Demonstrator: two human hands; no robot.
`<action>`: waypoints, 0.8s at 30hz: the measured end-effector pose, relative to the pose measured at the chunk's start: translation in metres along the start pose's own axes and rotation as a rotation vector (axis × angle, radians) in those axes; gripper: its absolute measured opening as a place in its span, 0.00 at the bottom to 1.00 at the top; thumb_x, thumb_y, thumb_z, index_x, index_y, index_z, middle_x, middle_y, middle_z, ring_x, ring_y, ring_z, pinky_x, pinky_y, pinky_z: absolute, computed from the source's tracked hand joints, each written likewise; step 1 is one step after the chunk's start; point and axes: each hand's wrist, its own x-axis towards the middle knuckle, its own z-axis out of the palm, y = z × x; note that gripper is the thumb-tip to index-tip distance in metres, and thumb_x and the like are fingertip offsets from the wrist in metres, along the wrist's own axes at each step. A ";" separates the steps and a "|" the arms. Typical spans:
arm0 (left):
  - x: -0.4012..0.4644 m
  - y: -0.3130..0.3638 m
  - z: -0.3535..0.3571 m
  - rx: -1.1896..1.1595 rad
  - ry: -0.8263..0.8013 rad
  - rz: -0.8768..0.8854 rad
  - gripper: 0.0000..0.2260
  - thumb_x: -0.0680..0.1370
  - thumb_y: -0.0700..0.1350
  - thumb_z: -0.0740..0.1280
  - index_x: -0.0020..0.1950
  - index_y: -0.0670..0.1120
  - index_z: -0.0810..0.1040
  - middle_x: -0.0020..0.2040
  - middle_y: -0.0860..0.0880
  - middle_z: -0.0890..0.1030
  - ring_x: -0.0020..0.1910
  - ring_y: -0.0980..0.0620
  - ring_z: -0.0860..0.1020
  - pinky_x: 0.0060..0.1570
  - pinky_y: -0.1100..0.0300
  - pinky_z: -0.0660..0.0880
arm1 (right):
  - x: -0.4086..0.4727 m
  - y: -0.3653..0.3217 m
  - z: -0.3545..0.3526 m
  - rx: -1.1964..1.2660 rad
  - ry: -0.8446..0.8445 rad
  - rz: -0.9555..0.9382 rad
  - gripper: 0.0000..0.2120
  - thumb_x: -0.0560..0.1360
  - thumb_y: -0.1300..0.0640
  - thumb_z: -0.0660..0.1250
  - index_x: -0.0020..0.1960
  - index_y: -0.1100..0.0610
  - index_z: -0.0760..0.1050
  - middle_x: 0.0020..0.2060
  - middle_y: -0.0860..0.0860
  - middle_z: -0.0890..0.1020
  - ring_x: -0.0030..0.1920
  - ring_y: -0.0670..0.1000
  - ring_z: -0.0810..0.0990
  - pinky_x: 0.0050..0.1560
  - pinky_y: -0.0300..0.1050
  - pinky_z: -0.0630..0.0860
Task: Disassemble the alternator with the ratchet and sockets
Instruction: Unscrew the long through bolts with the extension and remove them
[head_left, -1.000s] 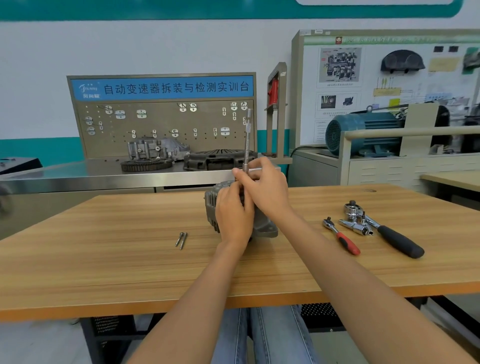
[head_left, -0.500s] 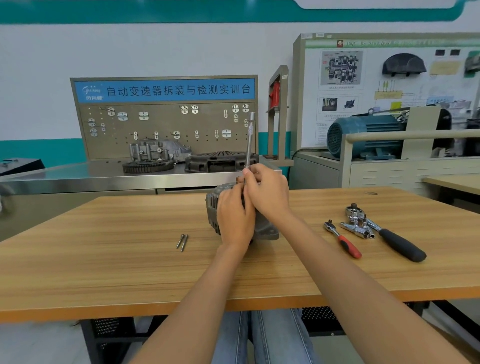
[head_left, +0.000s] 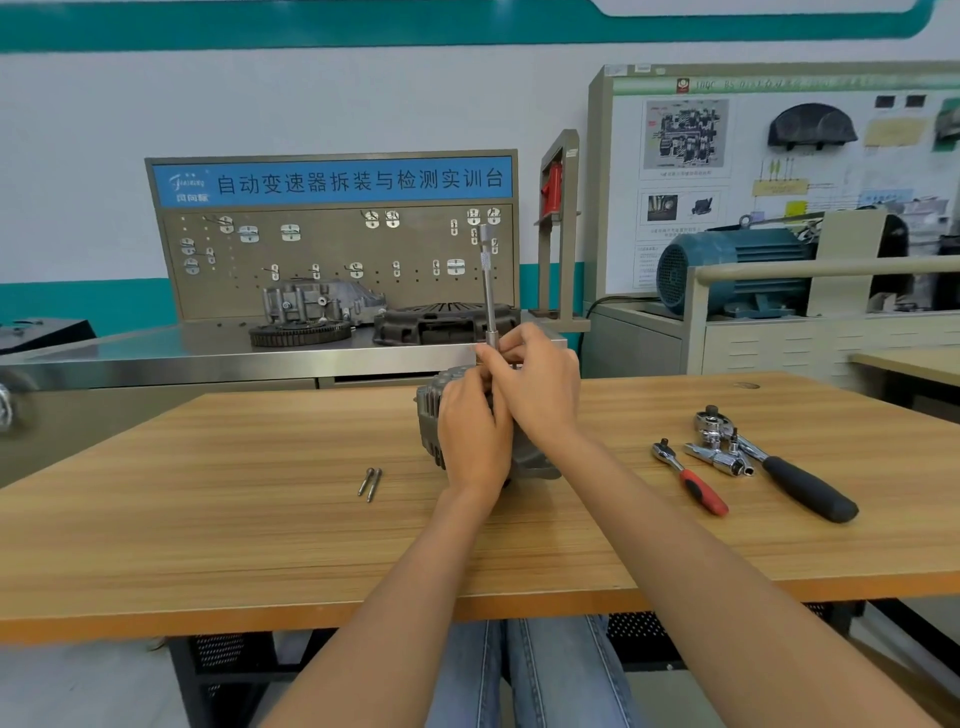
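One broad wooden table (head_left: 208, 551) fills the foreground, its near edge running across below both forearms, with plenty of bare board to the left of the hands and in front of them. The alternator (head_left: 434, 415) stands near the table's middle, well back from every edge, mostly hidden behind the hands. The left hand (head_left: 475, 436) wraps over the alternator's near face, fingers curled against the housing. Touching it on the right, the right hand (head_left: 537, 387) pinches the lower end of a slim extension bar (head_left: 488, 291) that rises upright above the knuckles (its tip probably sits in the alternator's top, though the fingers cover the joint). Well out to the right of the right hand lie a black-handled ratchet (head_left: 800, 486), a red-handled ratchet (head_left: 693, 483) and a small cluster of sockets (head_left: 719, 454) between them, all short of the table's right edge. Left of the left hand, two loose bolts (head_left: 370, 483) lie side by side on open board.
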 end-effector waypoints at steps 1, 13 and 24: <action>0.000 -0.001 0.000 0.003 -0.011 -0.008 0.05 0.81 0.45 0.61 0.45 0.49 0.72 0.39 0.57 0.72 0.41 0.58 0.69 0.39 0.66 0.64 | 0.000 0.000 0.000 -0.006 -0.004 0.004 0.11 0.76 0.47 0.66 0.47 0.55 0.77 0.35 0.42 0.76 0.41 0.46 0.79 0.56 0.53 0.74; -0.001 0.003 -0.002 -0.064 -0.023 0.003 0.11 0.83 0.47 0.58 0.52 0.45 0.78 0.42 0.52 0.79 0.45 0.52 0.75 0.44 0.58 0.70 | 0.001 0.002 0.000 -0.020 -0.021 0.013 0.13 0.79 0.48 0.61 0.51 0.57 0.78 0.38 0.48 0.83 0.43 0.49 0.80 0.58 0.53 0.73; 0.000 0.003 -0.002 -0.063 -0.018 -0.044 0.06 0.81 0.46 0.62 0.51 0.47 0.77 0.43 0.56 0.76 0.46 0.57 0.72 0.46 0.58 0.72 | 0.002 0.002 -0.004 -0.056 -0.085 -0.007 0.13 0.81 0.50 0.58 0.53 0.55 0.79 0.38 0.46 0.81 0.44 0.49 0.80 0.58 0.54 0.72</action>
